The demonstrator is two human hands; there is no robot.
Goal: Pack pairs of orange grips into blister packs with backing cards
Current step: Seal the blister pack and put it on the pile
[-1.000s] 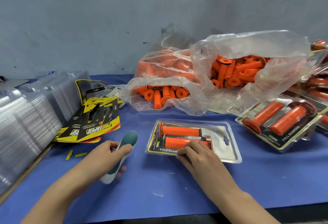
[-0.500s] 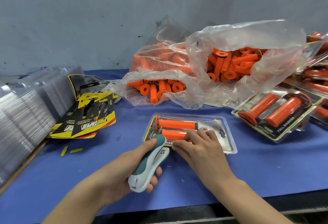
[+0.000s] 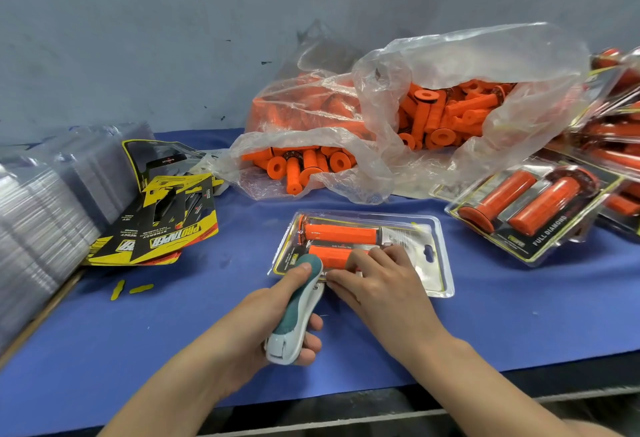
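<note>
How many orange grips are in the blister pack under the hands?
2, side by side in the blister pack: the far grip in full view, the near grip partly covered by the right hand and the stapler held in the left hand.

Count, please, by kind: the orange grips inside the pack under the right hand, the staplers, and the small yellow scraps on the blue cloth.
Orange grips in the pack: 2
Stapler: 1
Yellow scraps: 2
Total: 5
</note>
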